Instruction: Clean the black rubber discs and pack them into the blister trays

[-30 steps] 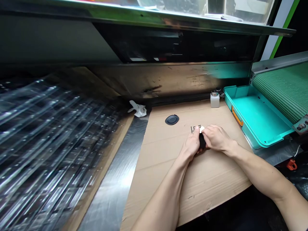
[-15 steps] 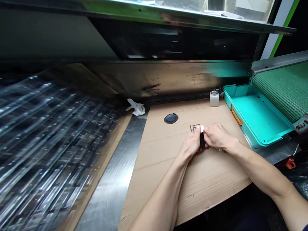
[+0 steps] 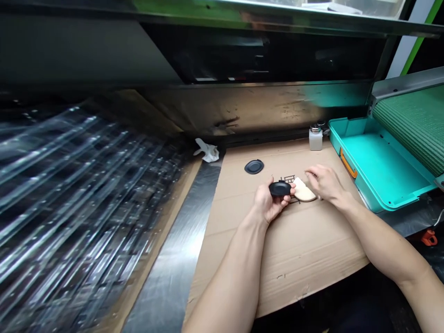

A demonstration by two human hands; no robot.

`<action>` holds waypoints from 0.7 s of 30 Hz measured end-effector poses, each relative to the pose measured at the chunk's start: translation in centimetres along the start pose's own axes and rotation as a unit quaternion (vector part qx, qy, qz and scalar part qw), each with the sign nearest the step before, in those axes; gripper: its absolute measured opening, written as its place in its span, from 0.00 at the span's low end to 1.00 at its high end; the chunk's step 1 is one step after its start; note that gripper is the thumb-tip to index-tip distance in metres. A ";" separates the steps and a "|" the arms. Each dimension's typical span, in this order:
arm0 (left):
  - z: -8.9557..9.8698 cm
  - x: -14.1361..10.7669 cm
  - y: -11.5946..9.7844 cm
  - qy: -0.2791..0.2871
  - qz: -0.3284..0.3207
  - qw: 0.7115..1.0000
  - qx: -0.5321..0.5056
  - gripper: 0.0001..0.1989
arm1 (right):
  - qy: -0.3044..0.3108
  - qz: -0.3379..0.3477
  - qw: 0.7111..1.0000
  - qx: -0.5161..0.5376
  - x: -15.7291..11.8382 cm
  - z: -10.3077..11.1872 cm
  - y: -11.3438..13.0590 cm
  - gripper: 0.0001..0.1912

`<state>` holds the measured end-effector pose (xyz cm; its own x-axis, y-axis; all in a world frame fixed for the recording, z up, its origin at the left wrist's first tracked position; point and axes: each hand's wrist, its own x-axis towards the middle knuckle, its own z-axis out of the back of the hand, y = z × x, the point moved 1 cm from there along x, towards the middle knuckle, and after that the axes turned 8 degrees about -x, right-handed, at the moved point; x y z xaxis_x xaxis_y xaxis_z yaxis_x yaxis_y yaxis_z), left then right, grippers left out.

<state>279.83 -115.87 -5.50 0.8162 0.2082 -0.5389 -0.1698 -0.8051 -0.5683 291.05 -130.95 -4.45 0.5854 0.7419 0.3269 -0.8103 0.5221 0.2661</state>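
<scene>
My left hand (image 3: pixel 268 203) is closed round a small black oval plastic part (image 3: pixel 280 188), holding it tilted so its shallow, dished face shows. A cream-coloured pad (image 3: pixel 305 191) with a rounded edge lies on the cardboard, between the two hands. Just right of the pad is my right hand (image 3: pixel 326 182), its fingers curled in together; whether something small sits in them cannot be made out. A second black oval part (image 3: pixel 254 166) rests flat on the cardboard, farther back and to the left.
Cardboard (image 3: pixel 243 259) covers the worktop. At its back right stands a small bottle with a metal top (image 3: pixel 315 138), near a turquoise tray (image 3: pixel 378 203). Beyond is a green conveyor belt (image 3: pixel 412 115). Crumpled white material (image 3: pixel 208 151) and stacked clear plastic trays (image 3: pixel 86 208) lie left.
My hands, together on the black part before, are now apart. The left has turned the part face-up; the right has moved off to the right, uncovering the pad. The view has shifted slightly.
</scene>
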 end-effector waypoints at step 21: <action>-0.9 0.6 2.6 -0.027 -0.130 0.972 0.196 0.32 | -0.034 0.109 0.991 0.074 -0.5 -1.7 1.9 0.05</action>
<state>280.37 -118.38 -6.71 0.8317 0.4130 -0.3710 -0.1679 -0.4499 -0.8771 289.15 -129.57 -5.66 0.4018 0.7977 0.4497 -0.9075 0.2813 0.3119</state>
